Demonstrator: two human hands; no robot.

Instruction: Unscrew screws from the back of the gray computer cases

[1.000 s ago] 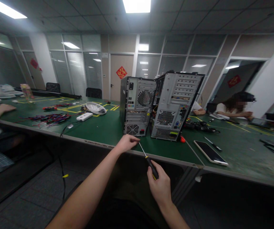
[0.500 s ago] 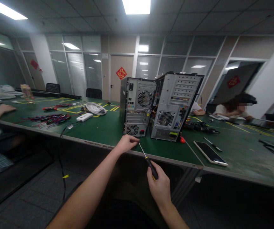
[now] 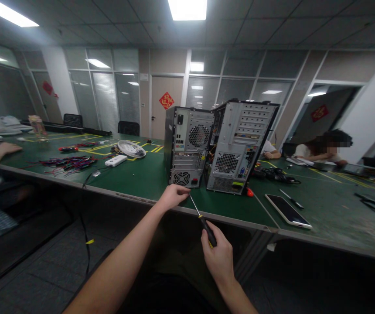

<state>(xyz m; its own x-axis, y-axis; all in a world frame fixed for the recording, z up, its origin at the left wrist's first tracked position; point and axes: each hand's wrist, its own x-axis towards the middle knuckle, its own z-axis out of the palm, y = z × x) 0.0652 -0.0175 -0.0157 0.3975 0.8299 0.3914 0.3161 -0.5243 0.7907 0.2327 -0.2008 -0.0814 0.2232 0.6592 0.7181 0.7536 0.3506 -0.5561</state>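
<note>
My right hand [image 3: 218, 248] is wrapped round the black and yellow handle of a screwdriver [image 3: 209, 230], whose thin metal shaft slants up to the left. The screwdriver's tip ends close to the fingertips of my left hand [image 3: 174, 196]. That hand is closed in a pinch at the table's near edge; what sits between its fingers, if anything, is too small to make out. Just behind it stands a computer tower [image 3: 187, 148], its back panel with fan grilles facing me. A second, larger computer tower [image 3: 236, 148] stands tilted-looking to its right.
On the green table [image 3: 148, 183], a phone [image 3: 288, 210] and a pen-like tool [image 3: 291, 199] lie at right. To the left are a white power strip [image 3: 115, 161], a white basket [image 3: 131, 148] and bundled wires [image 3: 68, 163]. Other people sit at both sides.
Both hands and the screwdriver stay almost where they were. The person at the far right has shifted their head slightly.
</note>
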